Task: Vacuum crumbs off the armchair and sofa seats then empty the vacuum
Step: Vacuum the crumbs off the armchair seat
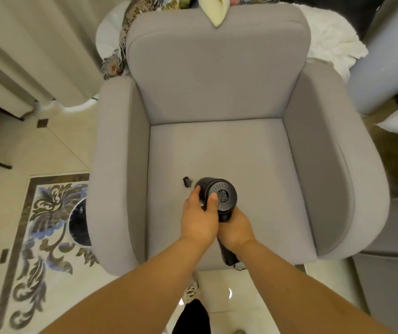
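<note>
A grey armchair [217, 92] fills the middle of the head view, its seat cushion bare fabric. Over the front of the seat I hold a black handheld vacuum [222, 196], its round vented rear cap facing me and its nozzle tip [187, 182] pointing down at the cushion. My left hand [199, 218] grips the vacuum's body from the left, thumb on the rear cap. My right hand [236, 231] is wrapped around the handle below the body; the handle's end sticks out under my wrist. I can make out no crumbs on the seat.
Cream and patterned cloths [215, 10] hang over the chair's back. A white fluffy throw [332, 44] lies behind on the right. Curtains [24, 56] hang at the left. The tiled floor has a dark floral inlay [46, 225]; a round black object [80, 222] sits by the left armrest.
</note>
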### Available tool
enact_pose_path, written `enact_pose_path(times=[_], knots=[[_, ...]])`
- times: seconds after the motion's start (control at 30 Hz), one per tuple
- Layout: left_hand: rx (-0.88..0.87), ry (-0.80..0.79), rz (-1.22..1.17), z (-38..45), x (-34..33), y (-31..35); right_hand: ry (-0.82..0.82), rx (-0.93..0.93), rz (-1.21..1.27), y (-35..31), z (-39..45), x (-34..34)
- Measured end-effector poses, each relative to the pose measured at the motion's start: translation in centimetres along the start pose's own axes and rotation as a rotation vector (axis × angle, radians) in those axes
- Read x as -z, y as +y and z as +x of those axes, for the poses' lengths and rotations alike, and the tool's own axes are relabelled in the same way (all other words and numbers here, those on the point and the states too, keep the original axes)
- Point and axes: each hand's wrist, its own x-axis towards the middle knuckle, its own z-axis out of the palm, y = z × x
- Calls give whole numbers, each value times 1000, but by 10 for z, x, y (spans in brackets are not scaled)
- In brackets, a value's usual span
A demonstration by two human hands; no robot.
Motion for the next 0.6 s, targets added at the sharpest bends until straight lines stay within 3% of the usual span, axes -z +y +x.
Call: enact_pose_path(times=[0.33,0.6], knots=[[-6,-318,0,50,-19,43,221,-54,22,-22,35,36],[-57,-129,-27,85,27,38,104,5,28,-57,66,-17]])
